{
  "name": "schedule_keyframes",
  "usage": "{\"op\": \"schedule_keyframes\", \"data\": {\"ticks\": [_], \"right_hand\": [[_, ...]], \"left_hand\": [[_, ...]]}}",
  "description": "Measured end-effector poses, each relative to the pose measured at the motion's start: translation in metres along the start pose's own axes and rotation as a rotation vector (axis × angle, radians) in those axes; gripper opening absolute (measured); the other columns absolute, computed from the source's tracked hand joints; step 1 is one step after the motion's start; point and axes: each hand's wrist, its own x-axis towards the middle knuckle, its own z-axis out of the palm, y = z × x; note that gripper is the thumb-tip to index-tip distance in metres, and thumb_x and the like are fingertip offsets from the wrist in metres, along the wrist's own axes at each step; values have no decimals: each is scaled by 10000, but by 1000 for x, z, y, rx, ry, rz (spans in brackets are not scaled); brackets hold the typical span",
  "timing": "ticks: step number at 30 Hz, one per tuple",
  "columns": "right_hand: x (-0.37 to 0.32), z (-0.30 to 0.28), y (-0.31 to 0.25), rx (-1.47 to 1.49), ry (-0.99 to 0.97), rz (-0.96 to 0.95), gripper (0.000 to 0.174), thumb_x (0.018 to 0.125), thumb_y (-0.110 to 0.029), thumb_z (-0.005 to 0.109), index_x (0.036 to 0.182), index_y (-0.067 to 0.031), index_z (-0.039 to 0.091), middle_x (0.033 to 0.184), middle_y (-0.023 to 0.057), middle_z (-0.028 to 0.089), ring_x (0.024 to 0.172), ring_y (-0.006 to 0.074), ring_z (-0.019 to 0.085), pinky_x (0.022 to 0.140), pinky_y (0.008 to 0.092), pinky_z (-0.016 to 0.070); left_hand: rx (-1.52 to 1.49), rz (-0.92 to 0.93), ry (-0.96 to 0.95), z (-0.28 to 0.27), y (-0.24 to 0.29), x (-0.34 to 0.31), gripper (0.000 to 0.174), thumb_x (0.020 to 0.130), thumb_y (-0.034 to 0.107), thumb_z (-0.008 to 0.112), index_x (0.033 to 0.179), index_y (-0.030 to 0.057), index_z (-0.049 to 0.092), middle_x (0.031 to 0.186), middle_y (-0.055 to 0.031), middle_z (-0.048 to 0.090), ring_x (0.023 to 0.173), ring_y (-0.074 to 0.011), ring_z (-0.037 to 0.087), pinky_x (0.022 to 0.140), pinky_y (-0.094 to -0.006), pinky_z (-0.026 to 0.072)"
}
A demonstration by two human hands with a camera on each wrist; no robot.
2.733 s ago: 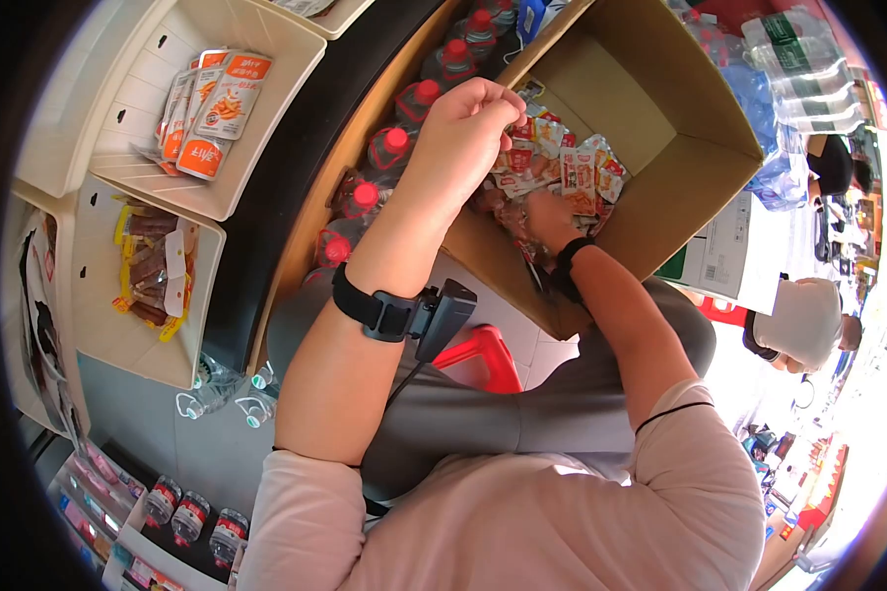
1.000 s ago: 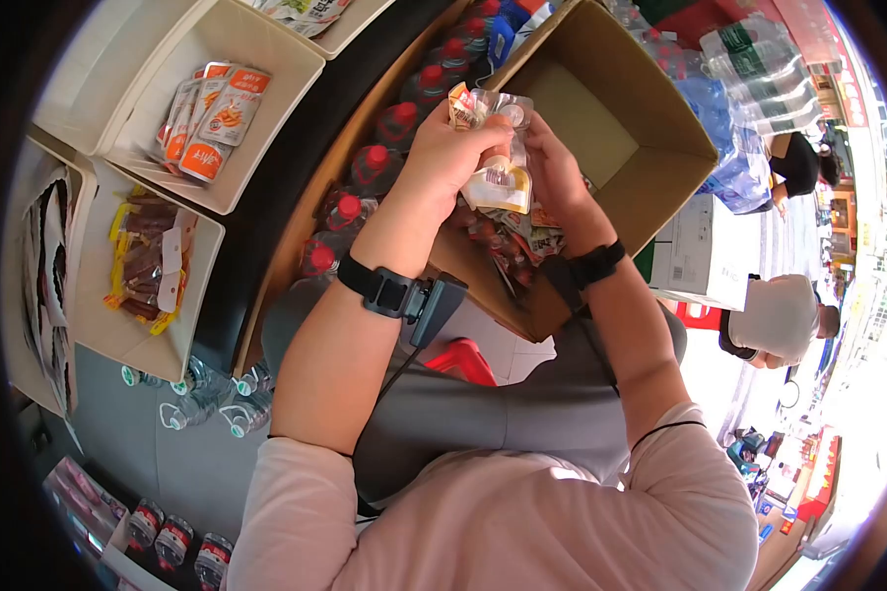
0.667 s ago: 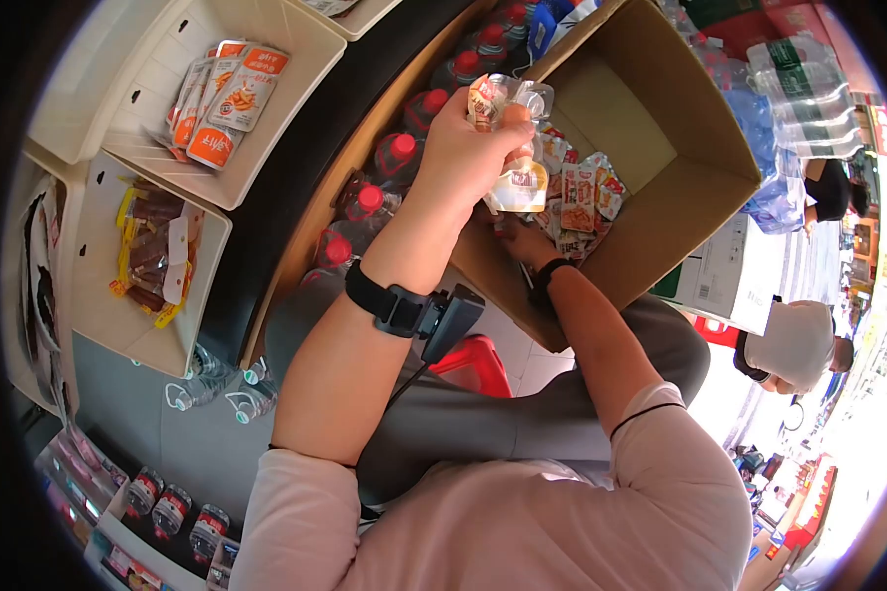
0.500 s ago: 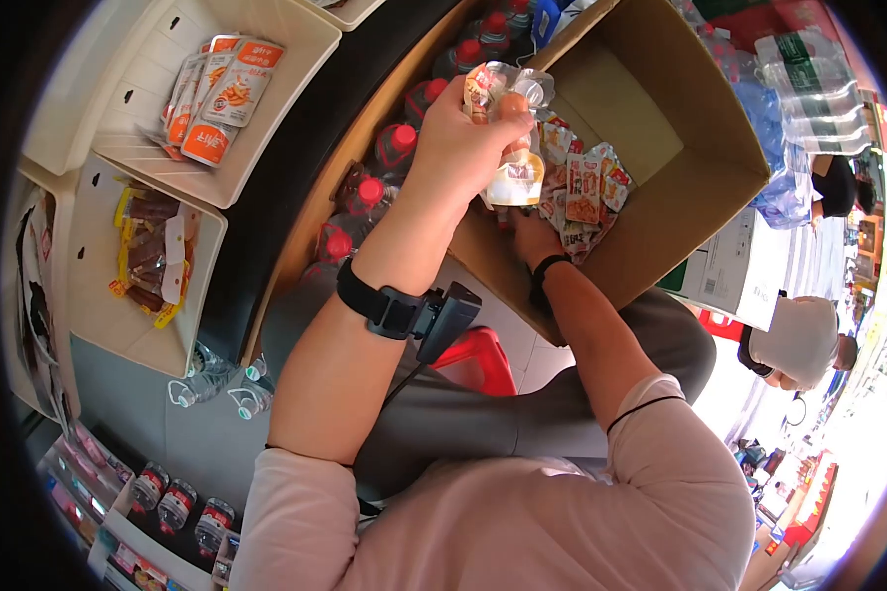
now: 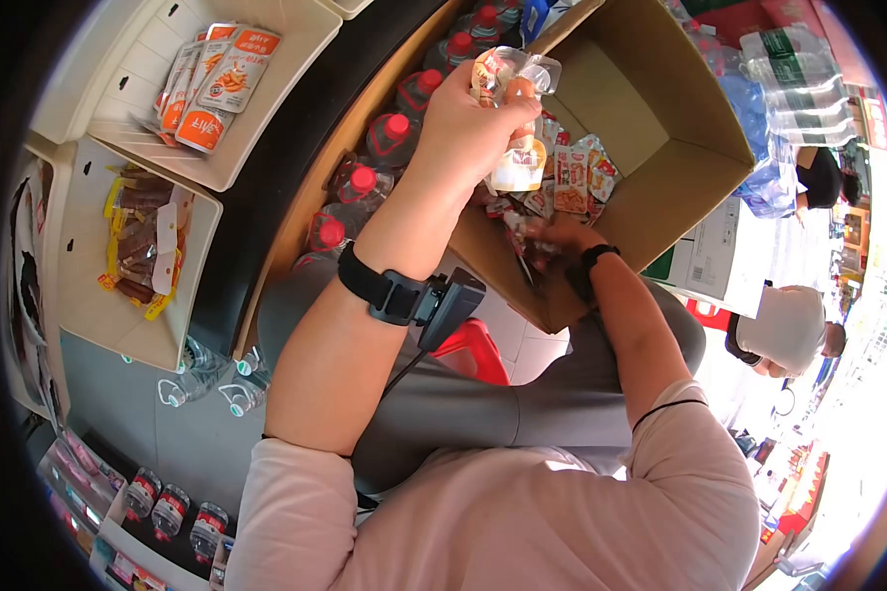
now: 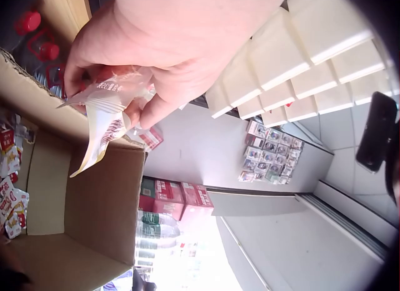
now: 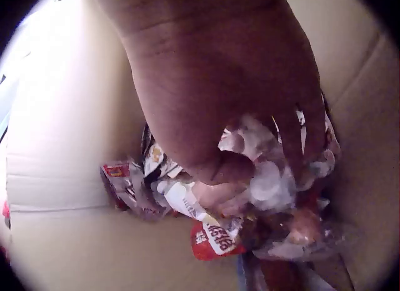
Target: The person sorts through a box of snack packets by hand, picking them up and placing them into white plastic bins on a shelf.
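Note:
In the head view my left hand [image 5: 463, 128] is raised over the near rim of a cardboard box [image 5: 675, 187]. It grips clear snack packets [image 5: 518, 169] with brownish-orange food inside, thumb laid across them. The left wrist view shows a pale packet [image 6: 105, 119] hanging below the curled fingers. My right hand [image 5: 568, 234] is down in the box, among loose snack packets [image 5: 570, 177]. In the right wrist view its thumb and fingers close round a clear-wrapped snack packet [image 7: 265, 186]. A red-and-white wrapper [image 7: 212, 241] lies just below it.
Red-capped bottles [image 5: 394, 138] line the left side of the box. Cream bins hold orange snack pouches [image 5: 235, 74] and brown snack sticks [image 5: 140, 246] beyond a black ledge [image 5: 266, 192]. A red stool [image 5: 475, 353] stands below. A person [image 5: 784, 330] is at right.
Both hands were together at the clear packets; the right hand then went down into the box and now grips another packet, shifted slightly right. The left hand keeps its packets, slightly higher.

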Motion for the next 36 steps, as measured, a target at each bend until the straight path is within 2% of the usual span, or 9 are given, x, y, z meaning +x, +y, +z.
{"op": "schedule_keyframes", "data": {"ticks": [3, 6, 12, 18, 21, 27, 30, 33, 36], "right_hand": [[34, 23, 27, -127, 174, 127, 737, 756, -573, 765, 1037, 100, 661, 1026, 283, 707, 952, 356, 711, 810, 468, 553], [30, 40, 21, -551, 167, -82, 698, 889, -551, 635, 1104, 112, 611, 1083, 327, 681, 1026, 397, 696, 845, 491, 545], [32, 64, -5, -572, 481, 230, 525, 1000, -419, 514, 1285, 21, 506, 1199, 300, 652, 1122, 423, 655, 925, 512, 515], [34, 58, 6, -683, 371, 143, 435, 996, -322, 510, 1258, 24, 542, 1203, 303, 651, 1127, 443, 643, 947, 508, 511], [34, 65, 17, -596, 467, 188, 449, 997, -356, 491, 1282, -12, 538, 1203, 273, 663, 1117, 431, 652, 953, 528, 501], [-7, 88, -18, -645, 537, 93, 349, 972, -309, 552, 1299, -192, 587, 1213, 158, 685, 1117, 382, 670, 973, 535, 501], [22, 98, 18, -850, 578, 16, 360, 957, -313, 566, 1307, -230, 581, 1219, 154, 678, 1114, 389, 668, 952, 552, 512], [31, 87, 27, -935, 463, -7, 375, 951, -321, 569, 1312, -217, 572, 1247, 170, 660, 1122, 414, 656, 929, 553, 528], [40, 89, 26, -882, 560, 49, 374, 943, -313, 580, 1289, -171, 574, 1260, 185, 650, 1124, 414, 655, 899, 546, 539]], "left_hand": [[27, 11, 14, 4, 1, -1, 312, 780, -22, 734, 1066, 1, 610, 890, -64, 670, 713, -120, 659, 619, -280, 553], [38, 17, 8, 5, 2, -4, 306, 783, -19, 729, 1064, 0, 612, 881, -62, 668, 706, -115, 654, 618, -279, 547], [37, 12, -9, 4, -4, -3, 301, 791, -10, 725, 1071, 1, 613, 863, -55, 665, 697, -109, 643, 610, -273, 530], [67, 0, -1, 1, -8, 2, 306, 797, -11, 720, 1084, -1, 615, 857, -48, 661, 692, -103, 633, 616, -276, 529], [68, 14, 10, 5, -5, -1, 308, 797, -11, 720, 1087, -3, 616, 858, -47, 665, 693, -102, 634, 617, -274, 531], [74, 12, -11, 2, -9, 1, 307, 799, -14, 717, 1088, -5, 615, 863, -52, 669, 691, -102, 635, 612, -269, 530], [66, -2, -4, 5, -9, 0, 315, 798, -21, 718, 1095, -7, 612, 864, -51, 668, 688, -102, 633, 608, -269, 526], [52, -10, -5, 7, -7, -3, 326, 796, -24, 722, 1102, -8, 609, 865, -51, 668, 686, -101, 631, 608, -269, 524], [62, 8, 3, 4, -8, -4, 329, 798, -22, 724, 1106, -8, 609, 868, -50, 668, 684, -101, 630, 613, -272, 524]]}}
